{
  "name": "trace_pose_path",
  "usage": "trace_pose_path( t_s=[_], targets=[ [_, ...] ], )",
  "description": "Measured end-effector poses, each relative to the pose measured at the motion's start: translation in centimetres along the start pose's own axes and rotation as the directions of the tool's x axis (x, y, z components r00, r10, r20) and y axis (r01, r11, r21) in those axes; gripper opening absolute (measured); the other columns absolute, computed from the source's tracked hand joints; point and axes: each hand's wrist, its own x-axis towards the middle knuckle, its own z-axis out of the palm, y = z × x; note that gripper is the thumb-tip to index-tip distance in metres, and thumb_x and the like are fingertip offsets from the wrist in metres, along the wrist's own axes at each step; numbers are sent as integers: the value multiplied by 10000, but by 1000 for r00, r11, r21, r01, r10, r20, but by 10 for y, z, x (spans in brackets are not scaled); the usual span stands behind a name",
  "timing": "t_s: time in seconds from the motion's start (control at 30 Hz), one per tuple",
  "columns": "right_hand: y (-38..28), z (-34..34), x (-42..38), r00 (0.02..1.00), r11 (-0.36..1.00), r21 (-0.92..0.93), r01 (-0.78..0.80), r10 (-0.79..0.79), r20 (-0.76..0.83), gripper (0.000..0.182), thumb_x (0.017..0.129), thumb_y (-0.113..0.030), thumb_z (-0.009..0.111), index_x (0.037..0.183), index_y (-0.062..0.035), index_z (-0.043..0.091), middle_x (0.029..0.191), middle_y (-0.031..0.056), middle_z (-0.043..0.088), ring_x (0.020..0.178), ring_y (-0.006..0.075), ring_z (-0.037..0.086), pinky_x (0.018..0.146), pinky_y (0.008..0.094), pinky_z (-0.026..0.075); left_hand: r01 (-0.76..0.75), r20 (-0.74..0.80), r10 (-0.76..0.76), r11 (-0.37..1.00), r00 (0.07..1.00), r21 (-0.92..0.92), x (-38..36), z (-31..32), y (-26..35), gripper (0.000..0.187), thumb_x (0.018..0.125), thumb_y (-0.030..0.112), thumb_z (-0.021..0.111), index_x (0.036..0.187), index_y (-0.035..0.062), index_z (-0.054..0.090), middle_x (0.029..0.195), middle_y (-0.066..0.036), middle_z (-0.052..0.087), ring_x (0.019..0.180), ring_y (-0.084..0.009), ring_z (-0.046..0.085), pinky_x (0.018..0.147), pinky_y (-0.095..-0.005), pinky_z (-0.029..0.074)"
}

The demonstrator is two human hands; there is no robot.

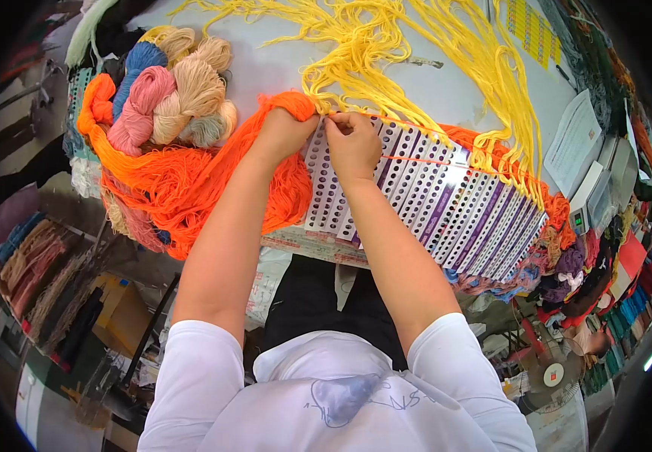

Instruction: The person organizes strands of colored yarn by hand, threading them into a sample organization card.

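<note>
My left hand (287, 134) is closed around a thick bundle of orange yarn (190, 181), which spreads out over the table to the left. Thumb and forefinger of my right hand (354, 145) are pinched together at the top edge of white-and-purple punched cards (431, 196). A thin orange strand (424, 160) runs from the right hand across the cards; its end at the fingertips is hidden. Bunches of yellow yarn (356, 53) are looped along the upper edge of the cards, close above both hands.
Pink, blue and cream skeins (190, 83) are piled at the left. To the right lie a paper sheet (573, 143) and a small device with a green display (582, 215). More yarn hangs on a rack (47, 271) at lower left. A fan (553, 374) stands at lower right.
</note>
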Motion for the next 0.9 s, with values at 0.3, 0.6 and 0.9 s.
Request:
trace_pose_path(
  t_s=[0.3,0.6,0.9],
  targets=[
    [19,-2,-15,910,904,107,413,-405,-87,154,751,-49,624,891,-41,689,930,72,642,750,207,639,673,306,506,-59,9,59,998,998,3,-2,-2,-1,109,809,91,632,788,8,565,678,-25,563,538,-98,510,474,-267,419],
    [1,-48,9,883,748,-477,462,-441,163,141,754,-153,664,892,-127,661,874,33,543,789,220,603,626,362,505,-172,-233,-23,604,972,-778,-34,-50,-4,42,841,72,482,849,55,520,750,-41,551,817,-200,556,815,-338,465],
    [-4,-55,8,623,527,-430,733,-774,115,98,702,-96,644,795,-84,614,849,33,579,885,221,540,785,370,433,-174,-137,108,633,985,-754,-32,-20,5,93,893,86,557,961,26,573,1000,-135,647,894,-196,616,819,-342,482]
  ],
)
